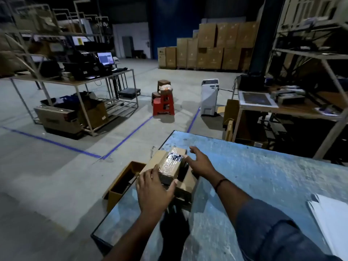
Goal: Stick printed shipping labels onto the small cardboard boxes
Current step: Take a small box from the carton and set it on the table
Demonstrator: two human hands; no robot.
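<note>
- Our left hand (154, 191) is spread wide over the near end of the small cardboard box (167, 166), thumb out towards its right side. It curls round nothing, and we cannot tell whether the palm presses down or only hovers.
- Our right hand (199, 162) is also wide open and holds nothing. Its fingertips are just beside the box's right edge, close to the label.
- The box lies at the left edge of the blue table (263, 176), on top of more brown cardboard (185, 185). Whether that cardboard is another box, we cannot tell.
- A printed shipping label (175, 156) already sits on the far half of the box's top face, under shiny clear film. We judge this box labelled, with only smoothing or moving it aside left.
- How many boxes remain we cannot say; no unlabelled small box shows plainly.
- White sheets (331, 219) lie at the table's right edge, well apart from both hands. They may be the label stock, but their print is not readable.
- An open carton (122, 183) stands on the floor just beside the table's left edge, below the box; a box nudged left could drop there.
- Farther off stand red stools (163, 105), a white machine (209, 97), a workbench with a lit monitor (105, 58) and stacked large cartons (207, 48). None of these is in our way.
</note>
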